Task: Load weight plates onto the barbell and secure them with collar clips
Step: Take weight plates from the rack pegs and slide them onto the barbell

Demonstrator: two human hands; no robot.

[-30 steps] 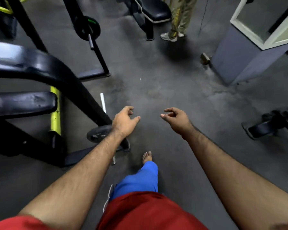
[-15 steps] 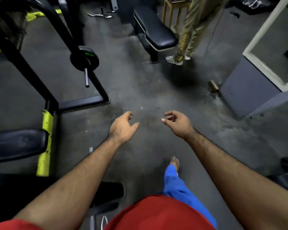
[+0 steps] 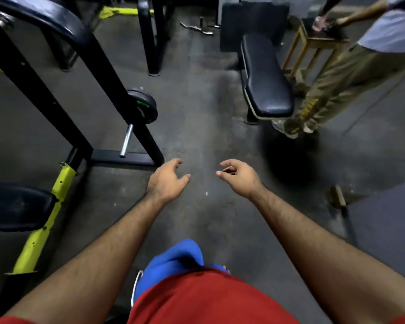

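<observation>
At the centre of the frame, my left hand (image 3: pixel 166 181) and my right hand (image 3: pixel 240 176) are held out side by side over bare floor (image 3: pixel 197 113), apart from each other and touching nothing. Grip state: both empty, fingers loosely curled and relaxed, thumbs spread from the fingers; neither closes on anything. Task status, as I judge it: I have no plate in hand and no collar clip in view, so loading and securing both remain to be done from here. The one weight plate (image 3: pixel 142 106) I can identify sits left of centre in the frame, mounted on the black rack (image 3: pixel 63 64), with a bare steel sleeve (image 3: pixel 126 140) projecting below it toward the rack's base. I cannot tell whether that sleeve belongs to the barbell or is a storage peg; no full bar is visible. Pose: both forearms extend forward from the lower corners, wrists level, palms turned inward and downward. The left hand is nearest the rack's foot, just beside it. A padded bench (image 3: pixel 265 78) stands upper right, with another person's legs (image 3: pixel 332 90) next to it.
</observation>
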